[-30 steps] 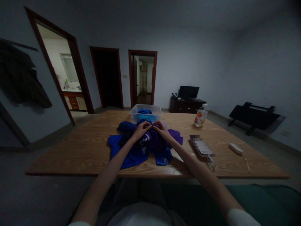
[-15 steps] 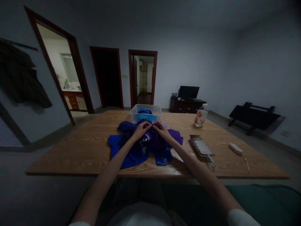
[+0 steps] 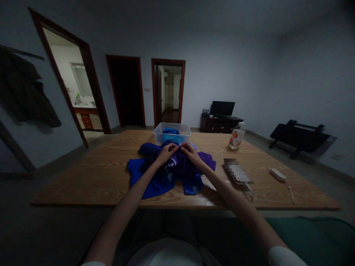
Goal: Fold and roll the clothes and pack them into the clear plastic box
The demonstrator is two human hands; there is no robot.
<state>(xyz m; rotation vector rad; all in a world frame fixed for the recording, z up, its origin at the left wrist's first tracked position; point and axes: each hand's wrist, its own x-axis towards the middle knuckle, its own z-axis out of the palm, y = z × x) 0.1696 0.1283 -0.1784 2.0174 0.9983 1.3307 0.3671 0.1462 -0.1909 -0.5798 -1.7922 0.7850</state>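
Nearest the camera, two bare forearms are stretched out over the near edge of a wooden table (image 3: pixel 91 173). Beyond them a heap of blue clothes (image 3: pixel 155 177) is spread on the table's middle, with a purple garment (image 3: pixel 180 164) lying on top. At the far upper edge of that purple garment the left hand (image 3: pixel 165 153) and the right hand (image 3: pixel 190 152) are brought close together, almost touching, and the fingers of each are pinched on a fold of the purple cloth. The step in hand is judged to be the gathering or straightening of that edge; a firm pinch with both hands and a lift clear of the blue clothes beneath would probably be called for before the garment could be spread or folded. To the right a flat dark object (image 3: pixel 237 172), a small white item (image 3: pixel 277 174) and a thin stick (image 3: pixel 291 193) are laid apart from the cloth. Just behind the hands a clear plastic tub (image 3: pixel 172 133) is set, with more blue cloth inside it, and farther right a bottle (image 3: pixel 236 136) is stood upright.
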